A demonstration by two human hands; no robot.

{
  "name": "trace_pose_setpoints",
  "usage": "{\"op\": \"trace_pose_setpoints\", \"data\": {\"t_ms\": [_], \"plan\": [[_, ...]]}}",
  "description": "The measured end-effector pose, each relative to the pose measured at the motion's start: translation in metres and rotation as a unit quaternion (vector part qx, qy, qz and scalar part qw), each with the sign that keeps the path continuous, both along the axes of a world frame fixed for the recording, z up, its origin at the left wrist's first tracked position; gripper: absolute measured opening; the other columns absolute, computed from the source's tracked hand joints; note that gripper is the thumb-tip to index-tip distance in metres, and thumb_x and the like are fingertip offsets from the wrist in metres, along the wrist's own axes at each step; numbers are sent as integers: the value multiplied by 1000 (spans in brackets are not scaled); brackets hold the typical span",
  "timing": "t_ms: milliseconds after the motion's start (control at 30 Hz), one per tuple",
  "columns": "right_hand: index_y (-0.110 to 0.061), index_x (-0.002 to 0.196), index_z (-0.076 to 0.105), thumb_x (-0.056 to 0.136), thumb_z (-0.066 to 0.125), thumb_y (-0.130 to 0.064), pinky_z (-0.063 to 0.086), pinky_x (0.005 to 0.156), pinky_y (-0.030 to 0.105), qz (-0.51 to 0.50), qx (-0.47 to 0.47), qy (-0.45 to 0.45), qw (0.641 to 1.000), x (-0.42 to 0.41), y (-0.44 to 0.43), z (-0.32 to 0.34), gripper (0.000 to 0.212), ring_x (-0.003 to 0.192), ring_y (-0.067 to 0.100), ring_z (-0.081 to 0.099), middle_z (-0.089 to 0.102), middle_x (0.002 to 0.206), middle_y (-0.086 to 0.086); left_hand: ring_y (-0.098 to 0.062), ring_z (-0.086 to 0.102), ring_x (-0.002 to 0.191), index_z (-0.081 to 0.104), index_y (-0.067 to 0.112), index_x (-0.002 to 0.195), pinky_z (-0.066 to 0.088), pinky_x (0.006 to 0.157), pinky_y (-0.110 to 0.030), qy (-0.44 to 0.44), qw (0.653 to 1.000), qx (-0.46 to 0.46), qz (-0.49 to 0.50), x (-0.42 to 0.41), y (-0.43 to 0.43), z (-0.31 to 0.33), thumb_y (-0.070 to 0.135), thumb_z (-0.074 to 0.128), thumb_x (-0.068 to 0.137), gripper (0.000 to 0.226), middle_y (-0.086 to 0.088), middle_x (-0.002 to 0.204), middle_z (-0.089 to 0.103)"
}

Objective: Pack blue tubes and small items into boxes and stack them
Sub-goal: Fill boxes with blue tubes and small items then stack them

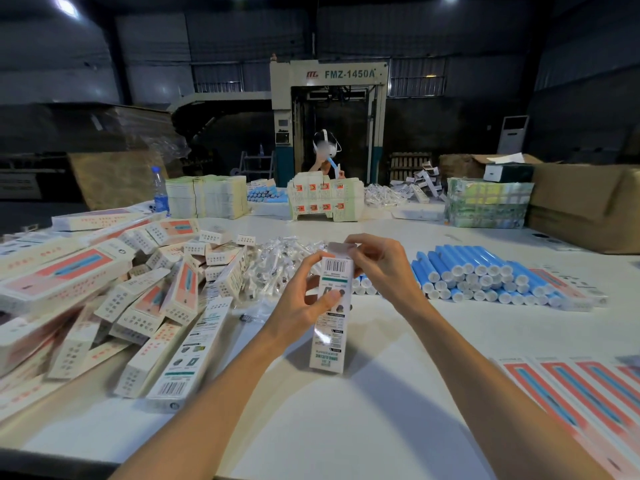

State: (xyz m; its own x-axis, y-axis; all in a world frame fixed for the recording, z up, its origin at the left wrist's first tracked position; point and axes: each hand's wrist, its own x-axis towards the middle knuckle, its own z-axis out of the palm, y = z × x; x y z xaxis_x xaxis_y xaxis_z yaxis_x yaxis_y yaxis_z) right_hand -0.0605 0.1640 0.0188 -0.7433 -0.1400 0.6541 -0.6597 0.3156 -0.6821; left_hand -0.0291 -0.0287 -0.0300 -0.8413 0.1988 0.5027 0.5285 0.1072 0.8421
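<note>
Above the white table, right of the heaped packed boxes, the left hand curls its fingers and thumb round the upright box. The right hand pinches the box's top end. Blue tubes lie stacked farther right.

Only the person's arms and hands are in view. The left forearm shows at the bottom left of the frame and the right forearm at the bottom right. Both are bare along their whole visible length, slender and smooth, narrowing toward the wrists. The wide lens makes them look broad at the lower edge. The left hand and the right hand, near the middle of the frame, are bare as well. The fingers are long and thin. The left thumbnail looks short and plain. Knuckles show as low ridges on the back of the right hand.
</note>
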Motion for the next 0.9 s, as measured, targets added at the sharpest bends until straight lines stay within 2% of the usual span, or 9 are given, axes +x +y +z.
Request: {"op": "trace_pose_setpoints", "data": {"t_ms": [200,400,500,533,600,700,800,900], "plan": [[-5,111,75,102,63,-7,65,68,42,2,1,-6,1000,0,2,-1,15,79,21,77,78,98,6,-17,67,124,48,36,146,60,91,-32,-11,1000,-5,6,3,0,1,29,76,94,59,1,127,72],[-10,108,74,102,64,-8,63,63,34,1,20,22,1000,0,9,-3,12,74,16,77,77,92,3,-26,67,123,47,26,149,59,101,-55,-34,999,-3,-11,5,0,-1,24,76,93,63,-8,127,72],[-18,107,74,101,64,-5,59,59,20,8,35,35,999,2,11,-6,17,74,7,77,76,91,-10,-30,68,123,47,26,150,57,102,-58,-43,999,-1,-13,6,1,-1,24,76,91,66,-11,130,71],[-17,107,75,101,64,-5,58,59,20,12,36,34,999,2,11,-6,17,76,7,77,76,92,-10,-29,67,124,47,27,150,57,103,-58,-44,999,1,-13,6,0,0,25,76,90,67,-11,131,71],[-16,107,78,101,66,-12,63,66,28,37,12,14,999,4,10,-5,14,84,14,78,79,97,-6,-26,66,126,46,26,151,56,104,-57,-39,999,1,-10,7,0,1,26,76,90,68,-9,134,70],[-31,104,81,101,66,-33,65,75,36,79,-34,-44,995,10,6,0,15,92,19,77,80,101,-4,-22,65,127,45,23,151,57,104,-53,-32,999,-1,-10,8,1,2,27,76,90,69,-7,135,69],[-17,104,81,100,70,-28,64,76,36,86,-93,-95,987,11,6,2,16,93,23,77,81,99,2,-19,67,124,44,25,151,59,101,-46,-23,1000,-6,-16,10,2,4,27,76,91,68,-5,133,70],[-11,103,80,96,74,-19,65,81,38,110,-130,-167,971,11,8,4,12,97,28,77,80,99,8,-20,67,123,42,27,150,59,100,-42,-18,1000,-9,-23,10,2,4,29,75,91,68,-6,132,70]]}}
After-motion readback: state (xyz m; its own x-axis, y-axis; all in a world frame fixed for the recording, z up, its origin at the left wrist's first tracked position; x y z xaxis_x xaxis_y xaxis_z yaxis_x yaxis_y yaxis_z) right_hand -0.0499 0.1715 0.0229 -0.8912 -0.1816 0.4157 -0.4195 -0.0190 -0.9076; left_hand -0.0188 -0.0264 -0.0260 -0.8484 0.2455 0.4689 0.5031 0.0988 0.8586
